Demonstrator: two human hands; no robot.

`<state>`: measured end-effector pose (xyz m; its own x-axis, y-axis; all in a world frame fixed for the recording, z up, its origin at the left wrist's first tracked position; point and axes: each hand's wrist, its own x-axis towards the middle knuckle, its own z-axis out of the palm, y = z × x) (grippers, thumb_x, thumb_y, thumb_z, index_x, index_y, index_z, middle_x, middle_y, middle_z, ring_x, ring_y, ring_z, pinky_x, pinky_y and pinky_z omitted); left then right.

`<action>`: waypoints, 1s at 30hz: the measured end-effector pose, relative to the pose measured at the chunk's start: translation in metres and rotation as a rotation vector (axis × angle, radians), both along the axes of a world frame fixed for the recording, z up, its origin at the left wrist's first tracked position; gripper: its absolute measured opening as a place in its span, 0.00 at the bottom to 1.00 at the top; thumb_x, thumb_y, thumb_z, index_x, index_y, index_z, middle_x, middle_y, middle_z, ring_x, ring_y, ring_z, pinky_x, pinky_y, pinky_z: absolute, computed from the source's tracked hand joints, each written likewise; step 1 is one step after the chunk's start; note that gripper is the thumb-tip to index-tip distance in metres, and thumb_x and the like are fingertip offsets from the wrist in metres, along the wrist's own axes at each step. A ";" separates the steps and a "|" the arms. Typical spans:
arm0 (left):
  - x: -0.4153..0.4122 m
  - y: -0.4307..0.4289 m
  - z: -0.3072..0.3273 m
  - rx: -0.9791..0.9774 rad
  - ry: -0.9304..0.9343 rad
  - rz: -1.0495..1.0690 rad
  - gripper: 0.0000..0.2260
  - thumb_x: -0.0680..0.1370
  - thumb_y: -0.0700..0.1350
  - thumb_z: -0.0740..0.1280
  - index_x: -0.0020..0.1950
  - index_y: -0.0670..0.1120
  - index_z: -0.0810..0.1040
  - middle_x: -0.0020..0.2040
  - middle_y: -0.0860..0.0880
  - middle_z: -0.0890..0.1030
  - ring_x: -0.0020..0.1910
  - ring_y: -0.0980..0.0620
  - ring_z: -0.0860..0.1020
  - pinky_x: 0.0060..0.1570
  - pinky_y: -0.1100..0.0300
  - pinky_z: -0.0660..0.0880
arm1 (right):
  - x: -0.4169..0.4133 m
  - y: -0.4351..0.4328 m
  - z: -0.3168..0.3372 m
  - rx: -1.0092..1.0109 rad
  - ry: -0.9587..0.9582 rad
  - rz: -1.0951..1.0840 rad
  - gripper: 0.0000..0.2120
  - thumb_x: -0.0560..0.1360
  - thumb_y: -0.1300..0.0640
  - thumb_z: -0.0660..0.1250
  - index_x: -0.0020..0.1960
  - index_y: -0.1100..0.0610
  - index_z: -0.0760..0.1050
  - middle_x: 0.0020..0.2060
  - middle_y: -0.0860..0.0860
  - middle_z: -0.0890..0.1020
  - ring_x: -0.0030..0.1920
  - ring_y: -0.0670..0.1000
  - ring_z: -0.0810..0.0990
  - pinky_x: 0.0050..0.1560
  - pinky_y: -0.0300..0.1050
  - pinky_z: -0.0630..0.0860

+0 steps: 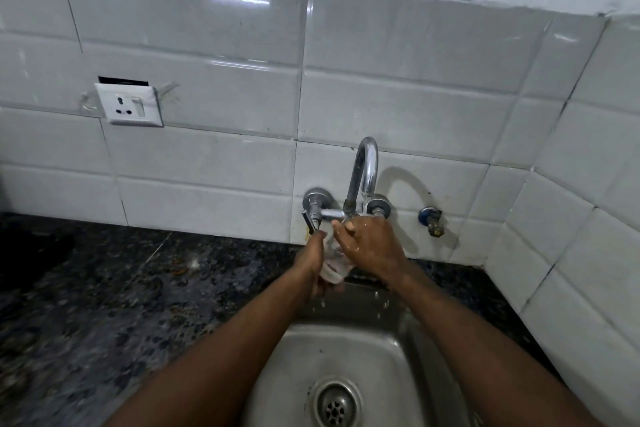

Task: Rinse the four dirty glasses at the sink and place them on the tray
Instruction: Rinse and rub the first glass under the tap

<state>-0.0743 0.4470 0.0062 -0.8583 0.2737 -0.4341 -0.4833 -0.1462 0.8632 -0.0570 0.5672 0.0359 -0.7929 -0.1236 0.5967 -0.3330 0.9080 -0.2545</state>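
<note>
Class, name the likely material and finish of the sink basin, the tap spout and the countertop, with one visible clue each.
Sink basin: probably stainless steel, brushed and dull, with soft grey reflections.
Tap spout: metal, likely chrome-plated, with bright mirror-like highlights.
Countertop: looks like polished dark granite or similar stone, black with pale speckles and a sheen.

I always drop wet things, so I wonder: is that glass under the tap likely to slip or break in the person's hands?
Probably slippery: the glass and both hands look wet under the running tap. Likely fragile too, since it hangs above the steel sink. The left hand grips it, which should help.
</note>
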 end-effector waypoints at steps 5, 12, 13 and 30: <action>-0.001 -0.008 -0.018 -0.160 -0.002 0.000 0.18 0.83 0.53 0.56 0.53 0.39 0.76 0.43 0.41 0.81 0.41 0.44 0.79 0.45 0.52 0.78 | -0.005 0.014 -0.010 0.294 0.004 0.018 0.18 0.79 0.51 0.61 0.36 0.59 0.78 0.30 0.56 0.81 0.27 0.50 0.73 0.34 0.45 0.75; -0.001 0.003 -0.025 0.095 -0.060 0.042 0.25 0.79 0.60 0.59 0.59 0.41 0.81 0.48 0.40 0.85 0.41 0.43 0.82 0.38 0.53 0.80 | -0.004 0.001 -0.025 -0.275 0.013 -0.015 0.20 0.78 0.52 0.64 0.30 0.59 0.76 0.24 0.51 0.78 0.23 0.44 0.75 0.29 0.42 0.72; -0.001 0.005 -0.024 0.165 -0.035 0.094 0.22 0.79 0.58 0.61 0.57 0.41 0.82 0.49 0.41 0.86 0.42 0.42 0.83 0.38 0.52 0.80 | 0.000 -0.004 -0.028 -0.452 -0.013 -0.060 0.19 0.78 0.54 0.65 0.30 0.59 0.76 0.23 0.50 0.78 0.23 0.42 0.75 0.29 0.39 0.71; -0.019 0.010 0.011 -0.862 0.782 0.069 0.13 0.80 0.50 0.61 0.47 0.42 0.80 0.37 0.49 0.79 0.34 0.54 0.76 0.32 0.62 0.69 | 0.016 0.007 -0.011 0.020 -0.574 -0.030 0.37 0.62 0.52 0.80 0.67 0.55 0.68 0.54 0.51 0.81 0.48 0.49 0.80 0.46 0.41 0.75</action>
<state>-0.0935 0.4573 0.0175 -0.9757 0.0884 0.2007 0.2109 0.6288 0.7484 -0.0411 0.5745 0.0254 -0.9924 -0.1028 0.0670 -0.1205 0.9212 -0.3699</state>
